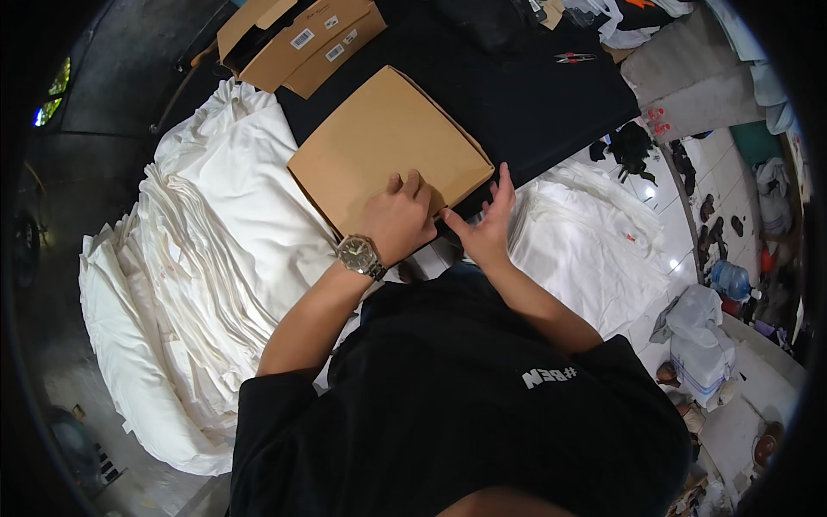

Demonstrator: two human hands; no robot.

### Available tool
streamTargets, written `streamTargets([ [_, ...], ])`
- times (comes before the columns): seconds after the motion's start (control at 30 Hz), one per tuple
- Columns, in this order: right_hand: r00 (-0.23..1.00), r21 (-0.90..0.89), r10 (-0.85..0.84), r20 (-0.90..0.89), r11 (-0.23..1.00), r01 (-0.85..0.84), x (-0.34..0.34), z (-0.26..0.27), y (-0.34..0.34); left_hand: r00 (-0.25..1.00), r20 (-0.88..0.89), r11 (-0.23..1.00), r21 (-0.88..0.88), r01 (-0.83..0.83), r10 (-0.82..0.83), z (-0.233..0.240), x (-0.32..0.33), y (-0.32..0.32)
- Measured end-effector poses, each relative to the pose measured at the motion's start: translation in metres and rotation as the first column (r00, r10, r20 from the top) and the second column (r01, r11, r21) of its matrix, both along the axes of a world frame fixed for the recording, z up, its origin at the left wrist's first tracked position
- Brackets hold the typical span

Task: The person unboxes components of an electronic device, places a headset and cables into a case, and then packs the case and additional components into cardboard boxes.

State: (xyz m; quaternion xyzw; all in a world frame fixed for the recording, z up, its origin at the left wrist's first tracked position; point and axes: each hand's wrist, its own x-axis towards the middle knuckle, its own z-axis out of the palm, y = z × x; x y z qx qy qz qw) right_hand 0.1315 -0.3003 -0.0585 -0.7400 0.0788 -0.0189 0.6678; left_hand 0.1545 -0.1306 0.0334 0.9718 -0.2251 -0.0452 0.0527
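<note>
A closed brown cardboard box (387, 142) lies on the black-covered table (555, 110), close to the edge nearest me. My left hand (397, 216), with a metal-band watch (360, 255) on its wrist, rests on the lid near the box's front edge, fingers partly bent. At the box's near right corner is my right hand (488, 223), its fingers spread and raised and its thumb at the front edge. Neither hand is closed around the box. The underside of the box is hidden.
Another cardboard box (310, 48) with its flap raised stands at the back left. Thread snips (575, 58) lie at the back right. White folded cloths (200, 239) are piled on the left, more white cloth (581, 239) on the right. Plastic bags (701, 342) sit on the tiled floor.
</note>
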Motion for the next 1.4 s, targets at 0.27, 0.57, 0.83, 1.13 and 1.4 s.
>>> streamTargets([
  [0.27, 0.999, -0.173, -0.002, 0.036, 0.985, 0.008, 0.009, 0.008, 0.014, 0.979, 0.160, 0.985, 0.092, -0.143, 0.127, 0.020, -0.015, -0.001],
  [0.57, 0.996, -0.014, -0.075, -0.056, 0.997, 0.075, 0.013, 0.021, 0.027, 0.988, 0.110, 0.985, -0.143, -0.095, 0.111, 0.016, -0.017, 0.006],
  [0.83, 0.999, -0.180, -0.026, 0.018, 0.983, 0.029, 0.016, 0.024, 0.027, 0.987, 0.145, 0.988, 0.145, 0.049, -0.070, 0.007, -0.022, -0.017],
  [1.13, 0.999, -0.154, 0.006, -0.048, 0.988, -0.014, 0.018, 0.031, 0.019, 0.937, 0.327, 0.979, -0.193, -0.059, 0.121, 0.073, 0.002, 0.005],
  [1.4, 0.923, -0.577, 0.239, 0.302, 0.816, -0.023, 0.024, 0.039, 0.009, 0.621, 0.783, 0.924, 0.227, -0.308, 0.015, 0.160, 0.123, 0.136],
])
